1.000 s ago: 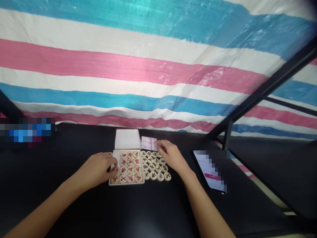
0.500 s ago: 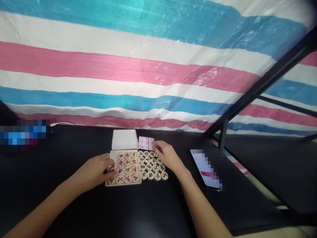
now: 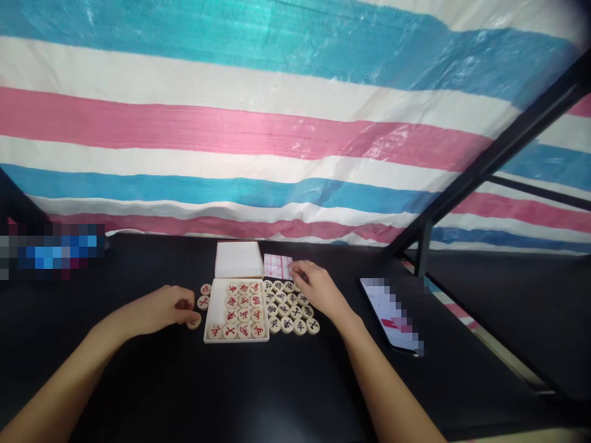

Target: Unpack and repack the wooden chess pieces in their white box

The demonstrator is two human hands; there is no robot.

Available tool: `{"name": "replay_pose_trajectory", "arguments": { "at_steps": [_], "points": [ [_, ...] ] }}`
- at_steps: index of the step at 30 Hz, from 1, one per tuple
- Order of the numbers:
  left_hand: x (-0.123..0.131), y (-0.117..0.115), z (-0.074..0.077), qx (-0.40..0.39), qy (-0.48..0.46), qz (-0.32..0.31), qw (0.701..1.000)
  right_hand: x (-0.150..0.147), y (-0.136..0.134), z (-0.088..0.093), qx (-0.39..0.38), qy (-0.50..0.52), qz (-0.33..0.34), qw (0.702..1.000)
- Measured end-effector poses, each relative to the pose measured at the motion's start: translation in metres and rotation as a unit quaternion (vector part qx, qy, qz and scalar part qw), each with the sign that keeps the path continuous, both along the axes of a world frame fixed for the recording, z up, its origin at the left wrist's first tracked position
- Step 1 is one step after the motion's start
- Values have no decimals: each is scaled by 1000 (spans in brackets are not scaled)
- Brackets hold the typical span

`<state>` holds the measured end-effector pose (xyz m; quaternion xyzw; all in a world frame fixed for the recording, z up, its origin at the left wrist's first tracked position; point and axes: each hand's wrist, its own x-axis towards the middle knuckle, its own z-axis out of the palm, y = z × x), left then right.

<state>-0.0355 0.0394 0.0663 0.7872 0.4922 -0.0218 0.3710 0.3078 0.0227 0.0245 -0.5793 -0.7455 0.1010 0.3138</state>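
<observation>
Where the round piece (image 3: pixel 194 322) lies on the black table (image 3: pixel 277 394), just left of the white tray (image 3: pixel 236 341), the left hand (image 3: pixel 159 311) pinches it from the left. The right hand (image 3: pixel 318 289) sits farther right, fingers bent over loose pieces (image 3: pixel 290 311), grip unclear.

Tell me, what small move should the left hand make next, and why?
Probably the left hand should leave the disc at its fingers and reach for the lone red piece in the near-left corner of the white tray. Two more discs already lie outside its left side, and its left column is otherwise bare, so that piece seems next in line.
</observation>
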Motion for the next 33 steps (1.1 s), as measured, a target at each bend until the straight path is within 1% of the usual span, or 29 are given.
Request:
{"name": "replay_pose_trajectory", "arguments": {
  "at_steps": [5, 8, 11, 15, 18, 21, 26, 28, 31, 33],
  "points": [
    [5, -1, -10, 30, 29, -8, 999, -4, -1, -2, -6, -7, 5, 1000],
    [5, -2, -10, 57, 52, -5, 997, -5, 0, -3, -9, -10, 5, 1000],
    [2, -2, -8, 70, 39, -6, 997, -6, 0, -4, -14, -15, 5, 1000],
    [-10, 3, -5, 54, -4, 15, 998, -5, 0, -4, -22, -15, 4, 1000],
    [-15, 7, -8, 30, -16, 42, 999, -5, -1, -3, -17, -18, 5, 1000],
    [-12, 8, -13, 21, -9, 49, 999, -7, -2, 0, -13, -17, 3, 1000],
    [-7, 9, -17, 11, -12, 39, 999, -8, -4, 4, -15, -19, 0, 1000],
    [-9, 10, -15, 14, -18, 40, 999, -8, -4, 4, -14, -19, 0, 1000],
    [-8, 8, -7, 45, -27, 44, 998, -8, -4, 5, -11, -19, 2, 1000],
    [-1, 1, 1, 58, -36, 24, 997, -9, -5, 5, -7, -22, 4, 1000]
  ]
}}
